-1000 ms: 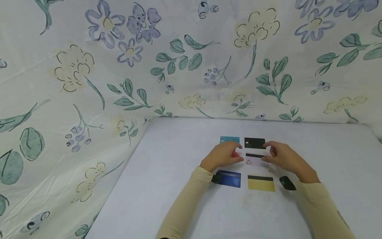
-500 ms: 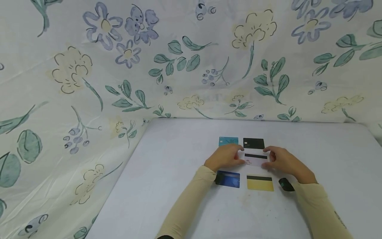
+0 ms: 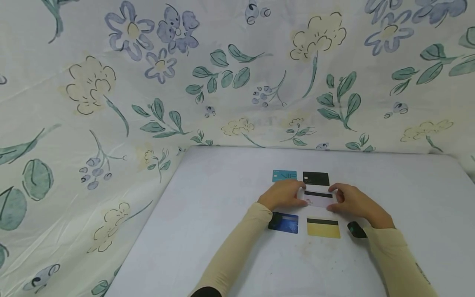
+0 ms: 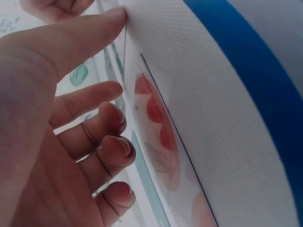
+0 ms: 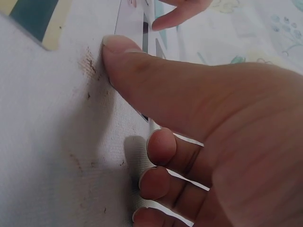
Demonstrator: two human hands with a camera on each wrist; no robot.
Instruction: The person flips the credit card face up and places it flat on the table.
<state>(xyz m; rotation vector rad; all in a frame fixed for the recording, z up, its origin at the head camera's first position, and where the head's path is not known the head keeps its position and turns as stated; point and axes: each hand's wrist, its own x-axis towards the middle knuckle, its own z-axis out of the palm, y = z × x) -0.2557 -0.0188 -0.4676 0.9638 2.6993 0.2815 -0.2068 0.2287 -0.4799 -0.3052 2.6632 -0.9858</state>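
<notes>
A pale card [image 3: 318,199] with a black stripe and a pinkish print lies flat on the white table. My left hand [image 3: 283,194] is at its left side, index finger by the upper corner and thumb by the lower one. My right hand [image 3: 358,202] mirrors this at the right side. In the right wrist view my right thumb [image 5: 142,71] overlaps the edge of the pale card [image 5: 127,23], while the other fingertips rest at the tabletop. Close by, a pale card with red shapes [image 4: 158,127] appears in the left wrist view, past loosely bent fingers [image 4: 111,156].
Behind the pale card lie a turquoise card [image 3: 284,175] and a black card [image 3: 316,178]. Nearer lie a blue card [image 3: 285,224] and a yellow card [image 3: 323,229] with a dark stripe. A black device [image 3: 357,229] sits at the right wrist. Floral cloth [image 3: 237,90] hangs behind the table [image 3: 208,206].
My left hand has shifted slightly right, closer to the pale card. My right thumb and index finger have drawn back off the card to its right edge, uncovering more of it.
</notes>
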